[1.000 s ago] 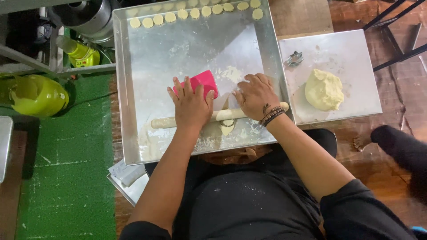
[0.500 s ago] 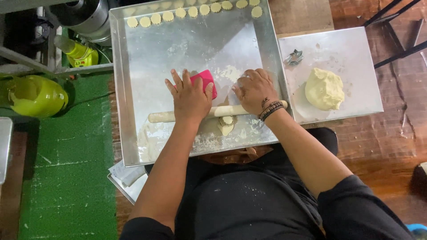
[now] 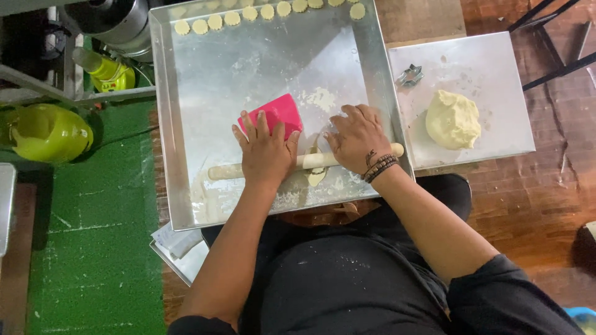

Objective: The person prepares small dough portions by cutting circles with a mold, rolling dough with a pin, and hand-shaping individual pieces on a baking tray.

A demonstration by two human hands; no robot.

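Note:
Both palms press flat on a pale wooden rolling pin lying across the near part of a large metal tray. My left hand rests on its middle, fingers spread, partly covering a pink plastic scraper. My right hand, with beaded bracelets at the wrist, sits toward the pin's right end. A small flattened piece of pale dough lies under the pin between the hands. Flour dusts the tray around it.
Several round dough discs line the tray's far edge. To the right, a smaller metal sheet holds a dough lump and a metal cookie cutter. A yellow-green container sits on green matting at left.
Both hands and the rolling pin have moved slightly away from me across the dough; the view has shifted a little.

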